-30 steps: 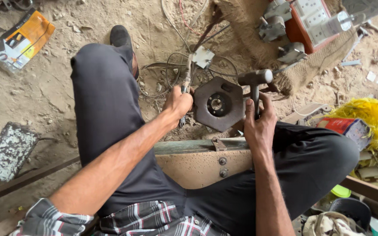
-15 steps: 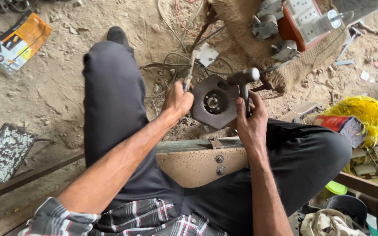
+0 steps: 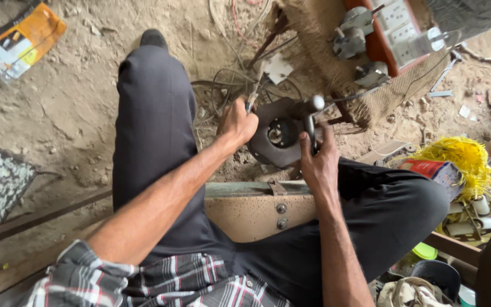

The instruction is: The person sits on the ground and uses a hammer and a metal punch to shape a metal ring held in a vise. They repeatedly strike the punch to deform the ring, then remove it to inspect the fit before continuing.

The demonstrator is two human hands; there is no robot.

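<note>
Left hand (image 3: 237, 122) is gripping a thin tool against the round metal part (image 3: 279, 133), right hand (image 3: 316, 162) is clenching the hammer (image 3: 311, 122) just beside it—short, square taps are looking wisest.

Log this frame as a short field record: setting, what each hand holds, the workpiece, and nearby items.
Setting: person seated over a sandy dirt floor, legs apart
Left hand: grips a thin tool, tip set against the workpiece
Right hand: wrapped around the handle of a hammer
Workpiece: dark round metal plate with a centre hole, between the two hands
Nearby: yellow fibre bundle on the right, orange packet top left, tangled wires beyond the plate
</note>
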